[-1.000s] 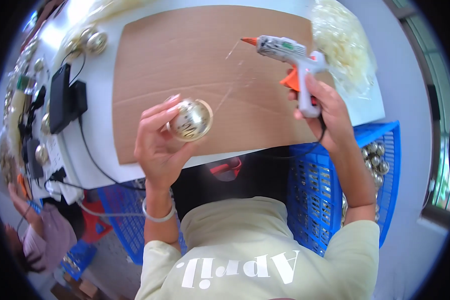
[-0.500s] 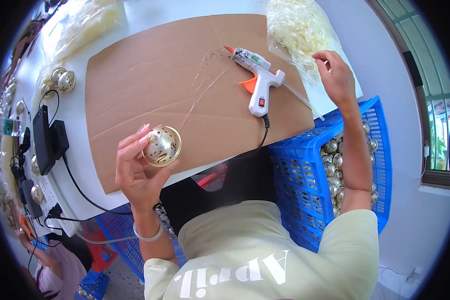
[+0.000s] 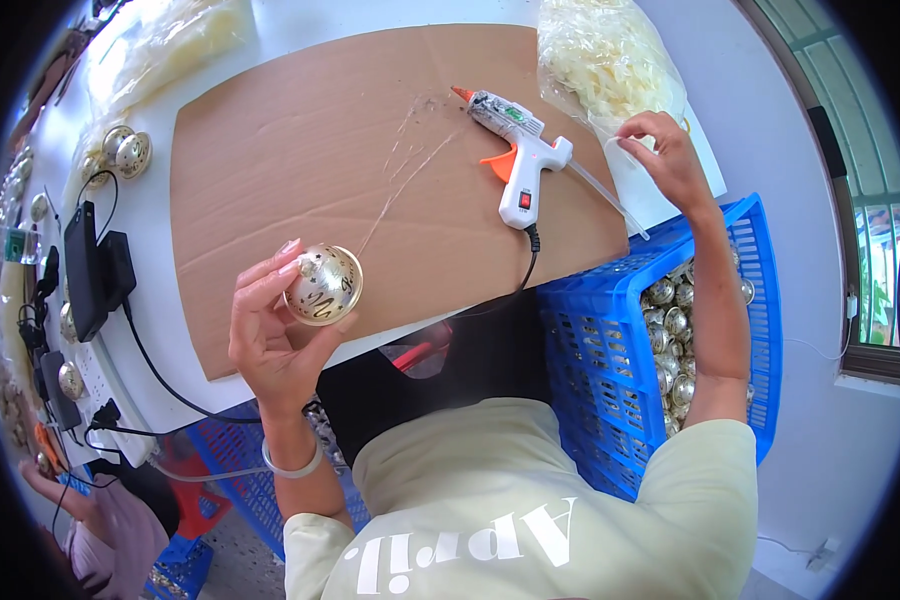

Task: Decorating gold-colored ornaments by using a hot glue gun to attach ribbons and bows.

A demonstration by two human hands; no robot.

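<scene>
Bell point(image 3: 322, 284) still gripped by left hand point(image 3: 275, 335) fingers; right hand point(image 3: 663, 155) moved onto bag point(image 3: 605, 55), fingers pinching.

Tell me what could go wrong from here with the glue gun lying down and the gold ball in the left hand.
The glue gun lies on its side on the cardboard, so its orange tip may drip; thin glue strings already cross the sheet. Its cord hangs off the table edge near the body and might get snagged. The left hand holds the gold ball only by its fingertips while the right hand reaches for the plastic bag; it could slip.
</scene>
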